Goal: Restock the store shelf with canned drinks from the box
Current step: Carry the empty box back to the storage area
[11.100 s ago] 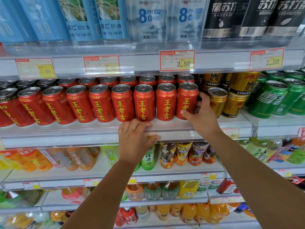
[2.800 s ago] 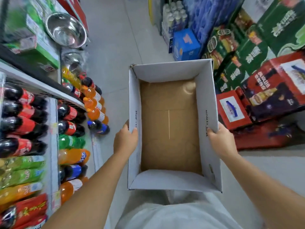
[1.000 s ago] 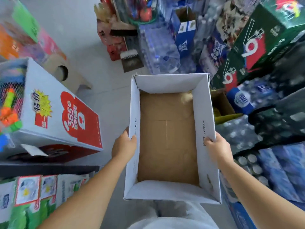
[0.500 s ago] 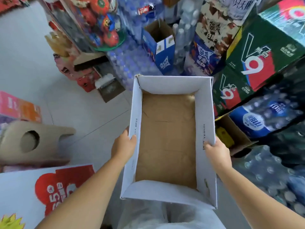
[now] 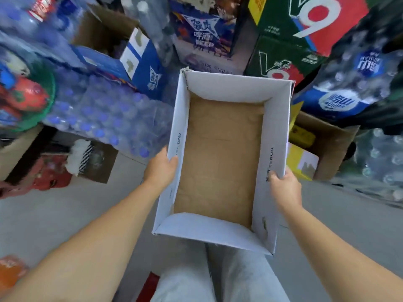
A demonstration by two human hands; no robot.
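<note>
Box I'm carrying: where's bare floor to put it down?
Bare floor left of the left hand, bordered by the water bottle packs; more right of the right hand, beside the brown carton. Ahead of the box it's crowded.

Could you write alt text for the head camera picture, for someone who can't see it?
A person's left hand and right hand grip the side walls of an empty white cardboard box, held over a grey floor beside shrink-wrapped water bottles.
</note>
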